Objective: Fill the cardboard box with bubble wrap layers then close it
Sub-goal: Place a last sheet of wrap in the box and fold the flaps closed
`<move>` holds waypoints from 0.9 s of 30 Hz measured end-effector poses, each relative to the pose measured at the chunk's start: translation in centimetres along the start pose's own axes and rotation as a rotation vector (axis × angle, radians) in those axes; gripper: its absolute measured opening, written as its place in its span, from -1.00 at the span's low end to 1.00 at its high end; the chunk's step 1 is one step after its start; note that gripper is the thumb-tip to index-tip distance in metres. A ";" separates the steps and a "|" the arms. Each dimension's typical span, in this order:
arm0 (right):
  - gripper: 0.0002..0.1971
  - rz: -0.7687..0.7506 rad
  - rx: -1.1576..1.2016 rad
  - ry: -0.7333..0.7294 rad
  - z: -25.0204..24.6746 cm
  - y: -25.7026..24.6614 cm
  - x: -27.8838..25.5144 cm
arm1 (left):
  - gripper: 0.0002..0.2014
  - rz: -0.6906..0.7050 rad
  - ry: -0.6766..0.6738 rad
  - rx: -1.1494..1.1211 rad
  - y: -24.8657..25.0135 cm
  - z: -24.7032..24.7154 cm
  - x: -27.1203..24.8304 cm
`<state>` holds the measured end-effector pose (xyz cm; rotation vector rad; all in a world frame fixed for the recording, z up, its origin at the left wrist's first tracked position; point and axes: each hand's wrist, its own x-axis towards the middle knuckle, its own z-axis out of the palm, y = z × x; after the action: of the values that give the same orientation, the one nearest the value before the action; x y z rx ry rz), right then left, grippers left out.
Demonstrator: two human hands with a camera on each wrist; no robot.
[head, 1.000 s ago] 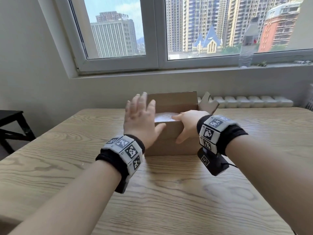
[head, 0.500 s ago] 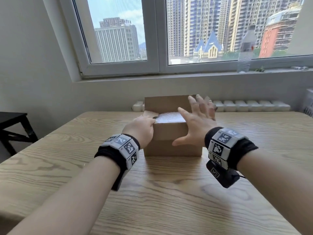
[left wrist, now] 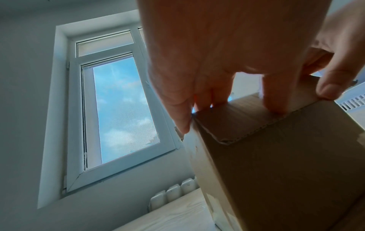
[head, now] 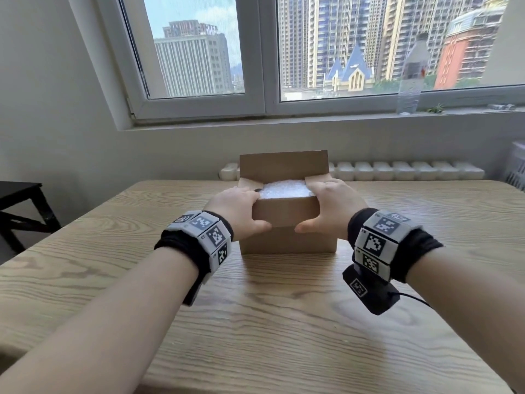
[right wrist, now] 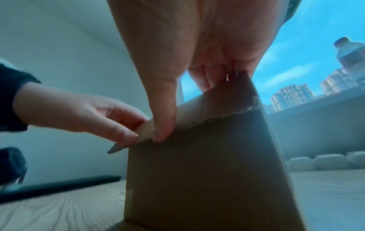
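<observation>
1. Head view: the cardboard box stands on the wooden table, at the middle towards the far edge. Its far flap stands upright, and white bubble wrap shows in the open top.
2. The left hand grips the near flap at its left end, fingers over the box's left top edge and thumb under the flap's lower edge. The right hand grips the same flap at its right end in the same way.
3. Both wrists carry bands of black-and-white square code markers; tiny characters beside them are too small to read.
4. A clear water bottle stands on the windowsill; its label is unreadable. Rooftop lettering on a distant building is too blurred to read. A white radiator runs behind the table.
5. Left wrist view: the left hand's fingers curl down onto the flap's top edge, with the box below and no print on it.
6. Right wrist view: the right hand pinches the flap; the left hand pinches its other end. The box wall is plain.
</observation>
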<state>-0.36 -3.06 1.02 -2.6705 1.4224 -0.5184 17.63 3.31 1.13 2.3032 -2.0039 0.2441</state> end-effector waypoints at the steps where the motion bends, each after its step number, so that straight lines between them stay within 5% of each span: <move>1: -0.33 -0.026 -0.094 -0.047 -0.2 -0.1 0.0 | -0.37 0.004 -0.006 0.010 0.0 0.0 0.0; 5: -0.73 -0.044 -0.185 -0.118 -0.7 -0.4 0.3 | -0.53 0.006 -0.002 0.047 -0.1 0.0 0.2; 8: -0.59 0.001 -0.027 -0.128 -1.8 0.4 0.8 | -0.67 -0.024 -0.029 -0.083 -0.4 -1.0 0.4; 13: -0.70 0.058 0.254 -0.079 -3.9 2.0 1.8 | -0.81 -0.125 0.062 -0.528 -1.9 -2.3 0.7; 15: -0.68 0.099 0.321 -0.003 -3.4 2.4 2.2 | -0.69 -0.190 0.147 -0.607 -2.3 -1.8 1.1; 18: -0.53 0.165 0.334 0.137 -2.2 2.4 2.6 | -0.36 -0.275 0.252 -0.605 -2.1 -1.0 1.4; 21: -0.33 0.217 0.364 0.171 -1.1 2.3 3.0 | -0.24 -0.287 0.270 -0.532 -1.9 -0.4 1.8; 27: -0.03 0.303 0.510 -0.017 -1.3 3.1 4.3 | -0.64 -0.193 0.119 -0.270 -1.8 -0.9 3.1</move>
<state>-0.98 -8.23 2.71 -2.0214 1.4202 -0.7105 19.79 0.72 2.61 2.2323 -1.6326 0.0886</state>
